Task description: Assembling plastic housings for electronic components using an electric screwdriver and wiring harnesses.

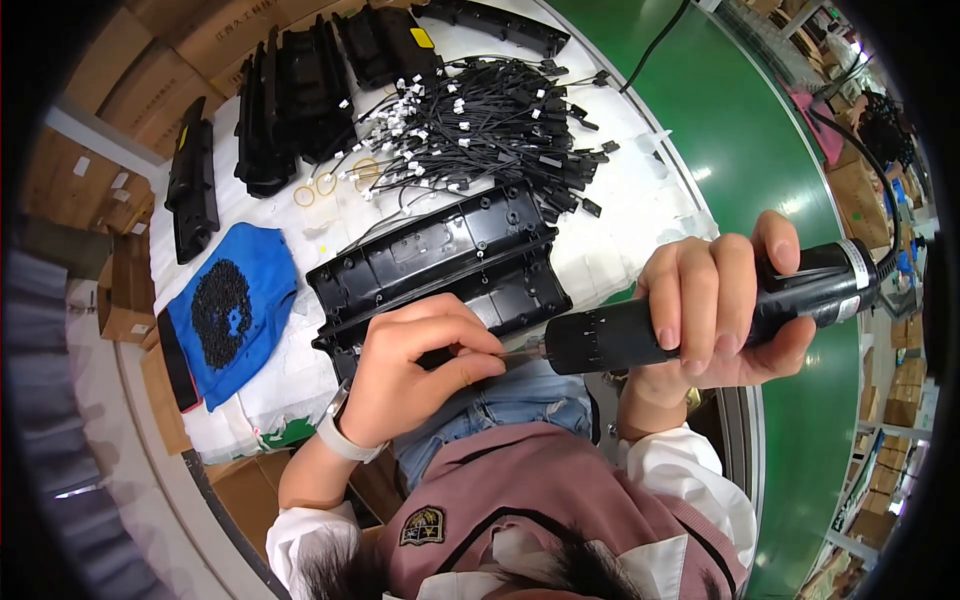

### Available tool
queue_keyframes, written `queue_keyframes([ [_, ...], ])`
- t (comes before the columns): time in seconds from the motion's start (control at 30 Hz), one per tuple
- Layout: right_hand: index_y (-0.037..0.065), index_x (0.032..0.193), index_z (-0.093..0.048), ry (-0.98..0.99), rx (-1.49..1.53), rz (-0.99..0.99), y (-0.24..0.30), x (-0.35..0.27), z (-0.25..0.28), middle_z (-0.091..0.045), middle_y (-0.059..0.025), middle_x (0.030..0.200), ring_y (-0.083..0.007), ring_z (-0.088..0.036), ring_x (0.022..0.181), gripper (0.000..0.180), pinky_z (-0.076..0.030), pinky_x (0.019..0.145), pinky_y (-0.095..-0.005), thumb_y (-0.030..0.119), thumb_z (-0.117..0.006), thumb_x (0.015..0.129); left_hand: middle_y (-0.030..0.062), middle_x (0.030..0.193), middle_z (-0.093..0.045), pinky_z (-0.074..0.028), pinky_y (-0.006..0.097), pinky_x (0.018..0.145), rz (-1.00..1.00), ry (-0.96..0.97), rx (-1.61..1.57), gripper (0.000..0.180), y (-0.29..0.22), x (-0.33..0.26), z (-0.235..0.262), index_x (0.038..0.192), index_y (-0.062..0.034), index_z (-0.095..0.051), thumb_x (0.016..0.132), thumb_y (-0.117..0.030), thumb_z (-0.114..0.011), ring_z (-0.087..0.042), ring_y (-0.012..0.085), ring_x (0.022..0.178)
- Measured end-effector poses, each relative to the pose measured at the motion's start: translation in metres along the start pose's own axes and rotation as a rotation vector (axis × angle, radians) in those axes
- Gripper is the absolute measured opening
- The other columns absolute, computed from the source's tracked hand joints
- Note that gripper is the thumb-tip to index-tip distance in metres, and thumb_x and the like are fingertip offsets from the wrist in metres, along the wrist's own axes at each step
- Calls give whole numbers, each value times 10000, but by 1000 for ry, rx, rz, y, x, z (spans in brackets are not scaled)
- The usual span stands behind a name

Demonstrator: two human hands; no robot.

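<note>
My right hand [705,300] is wrapped round a black electric screwdriver [610,338], held almost level with its bit pointing left. The thumb and forefinger of my left hand [410,365] are pinched together at the tip of the bit [523,354]. Whatever is between those fingertips is too small to make out. Just beyond my left hand lies an open black plastic housing [425,250] in two long halves, inner sides up. My left hand covers part of its near edge. Small black screws [220,315] are heaped on a blue cloth [272,262] to the left.
A tangled pile of black cables with white connectors [490,125] covers the far middle of the white-covered table [640,205]. More black housings [290,105] stand at the far left, near several rubber bands [304,196]. A green surface [740,130] runs along the right. The screwdriver's cord [893,215] leads off right.
</note>
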State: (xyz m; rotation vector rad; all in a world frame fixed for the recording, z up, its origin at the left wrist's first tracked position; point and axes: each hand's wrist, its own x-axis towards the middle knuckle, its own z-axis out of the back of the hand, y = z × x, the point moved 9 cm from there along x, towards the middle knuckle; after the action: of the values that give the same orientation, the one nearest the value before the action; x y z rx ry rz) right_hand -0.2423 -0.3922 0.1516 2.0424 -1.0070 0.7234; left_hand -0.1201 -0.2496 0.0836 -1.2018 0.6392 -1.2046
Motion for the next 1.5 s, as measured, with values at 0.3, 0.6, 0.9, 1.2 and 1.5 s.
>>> queue_keyframes([
  [0.3, 138, 1185, -406, -53, -196, -78, 4, -9, -4, -593, -36, 714, -164, -565, 518, 477, -470, 554, -326, 318, -719, 874, 56, 776, -643, -490, 250, 609, 34, -7, 49, 109, 6, 12, -13, 808, 2, -699, 727, 33, -764, -603, 132, 650],
  [0.6, 98, 1240, -390, -120, -40, 56, 28, -22, 25, -546, -14, 721, -138, -541, 494, 447, -471, 547, -314, 395, -566, 955, 43, 1007, -609, -478, 260, 782, 7, 77, -77, 253, 12, 88, -12, 1079, 2, -646, 830, -34, -666, -584, 130, 893],
  [0.9, 102, 1153, -397, -244, -201, 40, 56, -47, 39, -574, -18, 664, -132, -552, 441, 415, -474, 491, -292, 303, -652, 895, 74, 875, -594, -502, 388, 707, -472, -51, 808, 123, 40, 179, -26, 837, -54, -658, 776, -135, -728, -613, 291, 847],
  [1.2, 87, 1169, -405, -295, -232, 43, 67, -60, 58, -561, -31, 692, -137, -548, 478, 410, -480, 546, -303, 293, -640, 904, 33, 832, -689, -423, 195, 592, -221, -784, -230, 155, 11, 172, 160, 920, -48, -649, 955, -198, -630, -548, 65, 670],
  [1.5, 91, 1165, -406, -304, -248, -14, 50, -58, 55, -558, -25, 677, -138, -545, 482, 421, -482, 554, -313, 287, -657, 890, 79, 771, -688, -445, 194, 562, -166, -761, -59, 142, 35, 124, 153, 1014, -9, -591, 955, -138, -605, -590, 74, 648],
])
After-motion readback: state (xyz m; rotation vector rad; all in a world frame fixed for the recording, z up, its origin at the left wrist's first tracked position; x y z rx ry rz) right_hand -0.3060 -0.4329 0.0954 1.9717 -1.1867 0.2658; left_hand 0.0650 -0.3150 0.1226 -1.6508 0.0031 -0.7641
